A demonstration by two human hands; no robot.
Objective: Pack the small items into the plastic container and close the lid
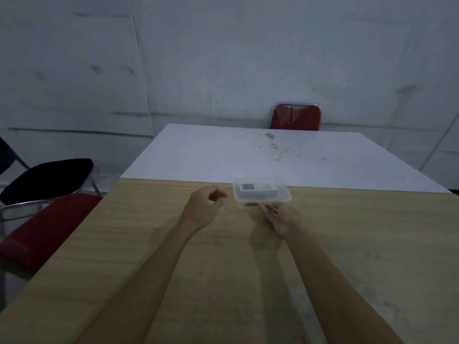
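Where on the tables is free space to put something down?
Free: the wooden table right of the container, its near part beside both arms, and the white table behind. Crowded: around the container, between left hand and right hand.

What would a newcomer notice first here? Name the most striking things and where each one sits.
First, the clear plastic container with its lid on, at the far edge of the wooden table, pale items showing through it. The right hand lies open with fingertips at its near side, while the left hand hovers loosely curled just left of it. Beyond, a red chair stands behind a white table.
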